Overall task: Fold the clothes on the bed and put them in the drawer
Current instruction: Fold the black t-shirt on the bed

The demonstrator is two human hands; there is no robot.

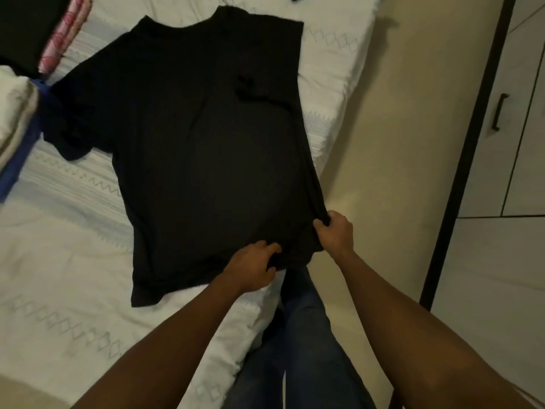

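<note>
On the bed (59, 261), a black shirt (200, 143) lies flat; left hand (253, 268) and right hand (334, 230) each pinch its hem at five o'clock, probably to fold it toward twelve.

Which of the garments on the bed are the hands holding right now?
The black T-shirt, spread flat: left hand and right hand grip its near hem. The pink cloth, cream pile and blue cloth lie at left, untouched.
</note>
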